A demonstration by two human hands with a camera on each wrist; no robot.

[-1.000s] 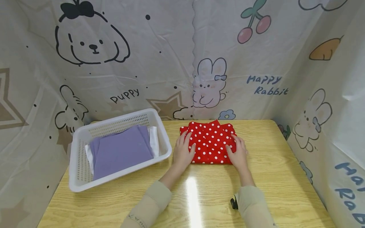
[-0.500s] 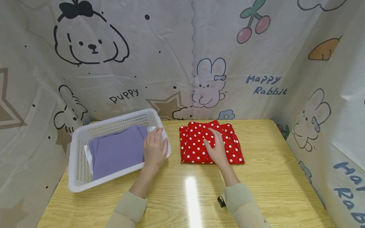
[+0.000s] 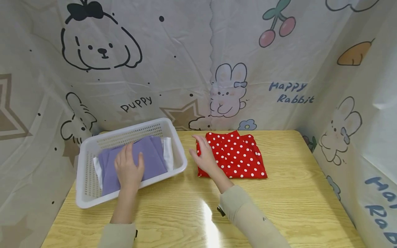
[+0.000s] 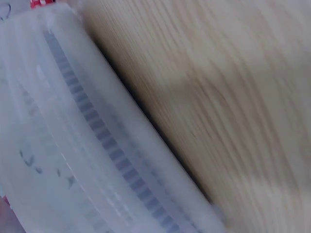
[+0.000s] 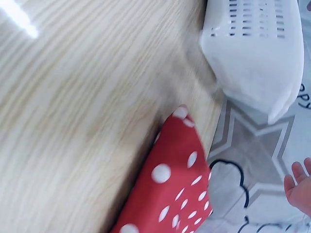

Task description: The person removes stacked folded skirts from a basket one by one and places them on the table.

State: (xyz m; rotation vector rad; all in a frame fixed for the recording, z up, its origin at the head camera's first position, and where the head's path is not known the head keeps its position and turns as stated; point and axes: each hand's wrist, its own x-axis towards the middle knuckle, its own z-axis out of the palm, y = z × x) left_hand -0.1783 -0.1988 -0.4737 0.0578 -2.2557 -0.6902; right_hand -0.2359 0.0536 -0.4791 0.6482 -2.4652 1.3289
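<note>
A folded red cloth with white polka dots [image 3: 237,156] lies flat on the wooden table. To its left, a white plastic basket [image 3: 178,151] holds folded purple cloth [image 3: 153,156] with white cloth [image 3: 168,154] showing at the sides. My left hand [image 3: 128,168] is over the basket, overlapping the purple cloth, its fingers relaxed and gripping nothing. Over the red cloth's left edge hovers my right hand [image 3: 205,156], thumb and fingers spread with nothing between them. In the right wrist view the red cloth's corner [image 5: 170,170] shows below the basket's end [image 5: 257,63].
The wooden table [image 3: 173,213] reaches back to a hanging curtain [image 3: 186,51] printed with cartoon animals, which also closes off both sides. Slatted basket wall [image 4: 97,121] fills much of the blurred left wrist view.
My left hand has left the red cloth and moved left over the basket. My right hand has let go of the cloth's right side and moved left across it. The cloth stays in place.
</note>
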